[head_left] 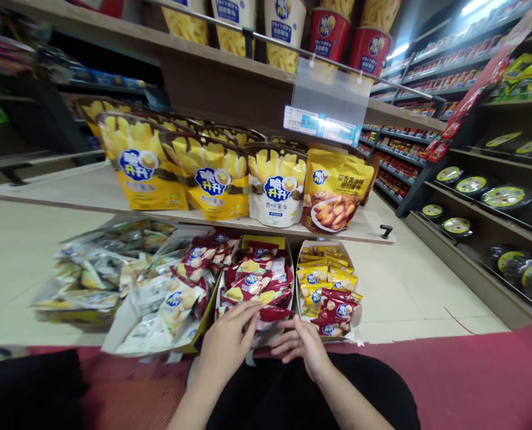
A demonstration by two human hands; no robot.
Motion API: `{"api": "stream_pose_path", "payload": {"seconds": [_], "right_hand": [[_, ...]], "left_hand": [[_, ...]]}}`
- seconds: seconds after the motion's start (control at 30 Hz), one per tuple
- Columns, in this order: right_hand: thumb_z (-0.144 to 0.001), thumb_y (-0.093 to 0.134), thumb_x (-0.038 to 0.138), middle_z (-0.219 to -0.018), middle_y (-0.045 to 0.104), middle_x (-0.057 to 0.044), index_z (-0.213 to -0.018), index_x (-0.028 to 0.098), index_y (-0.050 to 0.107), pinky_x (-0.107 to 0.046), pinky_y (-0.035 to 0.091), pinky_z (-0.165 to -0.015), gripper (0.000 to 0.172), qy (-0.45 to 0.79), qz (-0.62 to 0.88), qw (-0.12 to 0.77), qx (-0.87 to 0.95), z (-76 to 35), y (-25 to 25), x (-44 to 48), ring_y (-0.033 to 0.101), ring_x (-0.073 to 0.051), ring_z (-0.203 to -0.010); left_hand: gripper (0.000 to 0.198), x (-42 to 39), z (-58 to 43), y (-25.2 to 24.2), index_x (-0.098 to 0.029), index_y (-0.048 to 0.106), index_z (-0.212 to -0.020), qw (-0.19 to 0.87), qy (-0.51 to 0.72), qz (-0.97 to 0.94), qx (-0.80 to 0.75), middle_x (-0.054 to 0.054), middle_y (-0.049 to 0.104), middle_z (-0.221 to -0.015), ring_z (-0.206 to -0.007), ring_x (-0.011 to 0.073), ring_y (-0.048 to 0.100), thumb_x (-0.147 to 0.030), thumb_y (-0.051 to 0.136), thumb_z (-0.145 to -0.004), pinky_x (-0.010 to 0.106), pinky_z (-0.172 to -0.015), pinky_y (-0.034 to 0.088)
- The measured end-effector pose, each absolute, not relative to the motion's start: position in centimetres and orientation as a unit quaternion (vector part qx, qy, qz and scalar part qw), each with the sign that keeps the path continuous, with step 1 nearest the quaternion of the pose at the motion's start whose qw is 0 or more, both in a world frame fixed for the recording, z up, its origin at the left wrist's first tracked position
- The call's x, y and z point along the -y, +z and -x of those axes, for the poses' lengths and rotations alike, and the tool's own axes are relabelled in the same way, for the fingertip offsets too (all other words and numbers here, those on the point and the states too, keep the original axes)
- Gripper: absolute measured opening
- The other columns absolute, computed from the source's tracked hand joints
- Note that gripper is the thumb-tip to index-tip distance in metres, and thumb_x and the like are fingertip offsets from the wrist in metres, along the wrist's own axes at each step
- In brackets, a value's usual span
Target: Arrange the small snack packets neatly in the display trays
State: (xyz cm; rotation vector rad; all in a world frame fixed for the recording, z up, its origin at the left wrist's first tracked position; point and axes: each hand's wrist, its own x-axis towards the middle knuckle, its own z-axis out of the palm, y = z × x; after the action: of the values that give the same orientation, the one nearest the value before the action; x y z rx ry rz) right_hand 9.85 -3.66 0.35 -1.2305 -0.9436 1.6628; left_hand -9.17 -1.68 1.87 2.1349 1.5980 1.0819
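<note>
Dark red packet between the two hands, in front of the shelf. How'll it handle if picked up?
The dark red packet looks like thin film, so probably floppy, flexing under a pinch. Its glossy sheen suggests it may be somewhat slippery. It's small, much like the puffy red packets behind it, so likely light; contents are hidden.

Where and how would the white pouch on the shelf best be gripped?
The white pouch is probably best pinched by its top edge, coming from the front and slightly above: it stands upright in the front row with its face uncovered, while the yellow pouch and brown-and-yellow pouch crowd its sides.
</note>
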Motion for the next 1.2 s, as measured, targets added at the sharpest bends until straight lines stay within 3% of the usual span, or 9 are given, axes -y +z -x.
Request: {"api": "stream_pose_path", "payload": {"seconds": [0.2,0.4,0.57,0.67,0.77,0.83,0.97,1.1,1.2], "right_hand": [[-0.066,0.074,0.065,-0.074,0.074,-0.012,-0.089,0.011,0.067,-0.022,0.050,-0.055,0.059,0.686,0.511,0.425,0.297,-10.7,0.6,3.4,0.072,-0.020,-0.069],[-0.060,0.083,0.040,-0.070,0.072,-0.004,-0.082,0.015,0.067,-0.022,0.051,-0.057,0.037,0.690,0.522,0.425,0.266,-12.7,0.9,2.2,0.070,-0.017,-0.062],[-0.062,0.079,0.040,-0.071,0.073,-0.005,-0.086,0.015,0.069,-0.025,0.051,-0.055,0.036,0.671,0.528,0.395,0.339,-13.5,2.4,2.6,0.068,-0.016,-0.059],[-0.060,0.080,0.041,-0.075,0.073,-0.004,-0.085,0.017,0.071,-0.030,0.054,-0.060,0.035,0.641,0.489,0.422,0.415,-13.9,3.5,3.0,0.068,-0.019,-0.063],[-0.065,0.080,0.041,-0.083,0.075,-0.003,-0.089,0.022,0.072,-0.037,0.054,-0.079,0.031,0.576,0.455,0.498,0.461,-14.2,4.2,3.0,0.070,-0.023,-0.081],[-0.071,0.077,0.042,-0.090,0.074,-0.003,-0.093,0.024,0.072,-0.037,0.051,-0.085,0.029,0.541,0.450,0.536,0.466,-14.2,4.2,2.8,0.069,-0.023,-0.089],[-0.076,0.073,0.046,-0.092,0.074,-0.004,-0.096,0.023,0.071,-0.037,0.052,-0.082,0.030,0.533,0.450,0.575,0.428,-13.4,3.2,2.5,0.068,-0.023,-0.088],[-0.073,0.075,0.048,-0.086,0.074,-0.005,-0.095,0.021,0.070,-0.038,0.053,-0.079,0.035,0.531,0.462,0.588,0.399,-13.1,2.2,2.3,0.068,-0.024,-0.084],[-0.071,0.076,0.047,-0.087,0.073,-0.006,-0.094,0.020,0.068,-0.039,0.052,-0.081,0.036,0.451,0.500,0.620,0.402,-15.0,2.7,1.6,0.068,-0.023,-0.083]], "left_hand": [[0.034,2.5,6.2,1.7,-0.023,0.073,-0.106,0.168,0.356,-0.825,-0.407,0.007,0.072,-0.113,-0.103,0.0228,0.067,-0.021,0.043,-0.091,0.034,-0.090,0.053],[0.027,2.3,6.2,1.8,-0.027,0.072,-0.108,0.275,0.366,-0.776,-0.433,0.006,0.069,-0.117,-0.111,0.0240,0.063,-0.037,0.055,-0.088,0.039,-0.098,0.050],[0.045,0.7,7.5,-0.4,-0.022,0.061,-0.123,0.306,0.425,-0.658,-0.541,0.011,0.060,-0.132,-0.127,0.0279,0.052,-0.045,0.058,-0.084,0.049,-0.110,0.038],[0.061,0.7,7.2,-0.8,-0.021,0.053,-0.130,0.428,0.433,-0.607,-0.511,0.012,0.060,-0.131,-0.120,0.0283,0.058,-0.045,0.067,-0.076,0.045,-0.100,0.049],[0.058,1.3,6.0,-0.3,-0.018,0.056,-0.120,0.544,0.439,-0.545,-0.464,0.009,0.072,-0.100,-0.092,0.0260,0.070,-0.041,0.072,-0.069,0.038,-0.080,0.058],[0.052,1.9,5.0,0.1,-0.015,0.058,-0.110,0.576,0.457,-0.506,-0.451,0.005,0.071,-0.078,-0.074,0.0234,0.071,-0.041,0.073,-0.067,0.037,-0.073,0.058],[0.049,2.9,3.5,0.8,-0.015,0.059,-0.107,0.565,0.490,-0.498,-0.440,0.007,0.071,-0.086,-0.076,0.0229,0.070,-0.047,0.070,-0.072,0.032,-0.069,0.056],[0.038,3.0,3.5,1.2,-0.018,0.063,-0.069,0.475,0.418,-0.597,-0.492,0.005,0.070,-0.068,-0.063,0.0198,0.066,-0.054,0.058,-0.082,0.026,-0.059,0.049],[0.043,2.4,4.8,1.5,-0.020,0.063,-0.065,0.442,0.382,-0.627,-0.516,0.003,0.070,-0.066,-0.065,0.0201,0.066,-0.054,0.048,-0.087,0.026,-0.062,0.048]]}}
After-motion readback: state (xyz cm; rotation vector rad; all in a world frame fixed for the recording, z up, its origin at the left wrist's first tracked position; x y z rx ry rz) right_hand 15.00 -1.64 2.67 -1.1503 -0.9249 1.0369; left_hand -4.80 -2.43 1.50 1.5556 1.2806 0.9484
